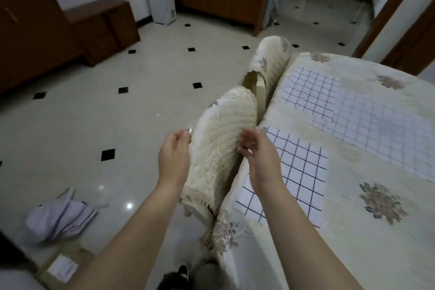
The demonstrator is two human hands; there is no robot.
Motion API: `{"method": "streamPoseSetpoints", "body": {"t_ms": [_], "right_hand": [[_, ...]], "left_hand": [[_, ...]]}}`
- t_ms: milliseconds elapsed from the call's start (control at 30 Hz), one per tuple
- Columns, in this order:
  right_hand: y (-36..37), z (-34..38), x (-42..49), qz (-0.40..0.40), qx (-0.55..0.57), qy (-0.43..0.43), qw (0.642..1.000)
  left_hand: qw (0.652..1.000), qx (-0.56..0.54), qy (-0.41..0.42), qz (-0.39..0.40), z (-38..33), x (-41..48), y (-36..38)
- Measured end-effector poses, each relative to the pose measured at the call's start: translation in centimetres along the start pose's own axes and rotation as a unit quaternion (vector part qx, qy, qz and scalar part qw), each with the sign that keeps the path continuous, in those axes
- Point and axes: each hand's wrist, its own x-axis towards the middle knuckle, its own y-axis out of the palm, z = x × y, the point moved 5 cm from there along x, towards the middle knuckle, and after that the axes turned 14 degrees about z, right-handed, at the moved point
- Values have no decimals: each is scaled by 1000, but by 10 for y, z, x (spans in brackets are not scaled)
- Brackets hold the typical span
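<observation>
On the head camera, my left hand [174, 155] and right hand [260, 158] flank the bedspread [226, 129] fold raised beside the floor [106, 125], right fingers loosely spread against it, left grip unclear (blurred fingertips).

Cover [223, 139]: cream quilted fabric w/ diamond stitching, faded floral embroidery and a jagged lace fringe along the bottom hem. Was pulled down over a chair back (hidden under it), rounded top up, tilted w/ the top toward the upper right. Top fitted smooth; bottom hem hung loose, fringe flaring out. Right side sat just beside the table [294, 110] left edge, nr its front corner.
</observation>
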Motion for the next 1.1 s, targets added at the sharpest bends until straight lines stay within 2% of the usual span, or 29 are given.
{"method": "streamPoseSetpoints", "body": {"t_ms": [233,467,633,800,1100], "right_hand": [[120,-16,24,161,-35,12,986],[217,-73,39,242,-60,57,967],[264,-127,58,241,-86,115,960],[307,-176,94,215,-110,140,960],[351,-219,164,141,-121,177,966]], "left_hand": [[992,-32,3,-119,3,-14,-103],[977,-64,-9,-201,9,-20,-191],[973,-86,-44,-211,28,-4,-251],[973,-93,-61,-204,52,33,-306],[980,-78,-113,-146,72,136,-369]]}}
